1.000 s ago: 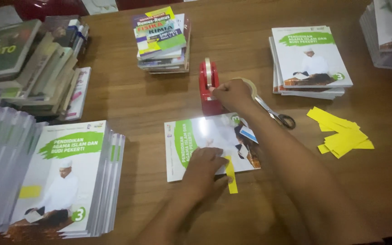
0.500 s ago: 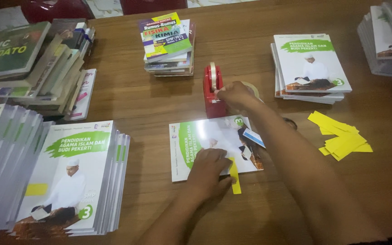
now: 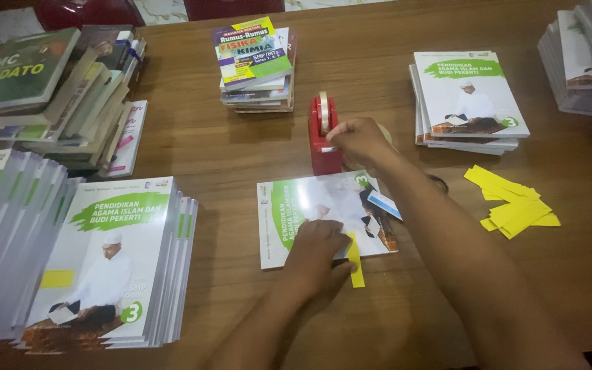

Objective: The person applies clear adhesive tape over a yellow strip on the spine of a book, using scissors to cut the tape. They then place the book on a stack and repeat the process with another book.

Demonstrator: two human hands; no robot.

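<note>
Little has shifted since half a second ago: the right hand (image 3: 354,137) has crept slightly up against the red tape dispenser (image 3: 324,135) at centre frame, and the left hand (image 3: 316,255) has stayed pressed on the book. Fingers of the right hand are pinched at the tape roll on top of the dispenser — whether they grip a free end of tape cannot be told. Flat and spread, the left hand holds down the lower edge of the white-and-green book (image 3: 320,212) lying lower centre on the wooden bench (image 3: 227,157), its fingertips just beside a yellow paper strip (image 3: 356,262) that overhangs the book's bottom edge onto the bench. Right of centre lies a loose heap of yellow strips (image 3: 515,204). A short stack of matching books (image 3: 467,99) sits upper right, and a tall stack (image 3: 114,267) fills the lower left. Mixed books (image 3: 255,65) are piled at upper centre — more lean in the upper left (image 3: 42,96).
</note>
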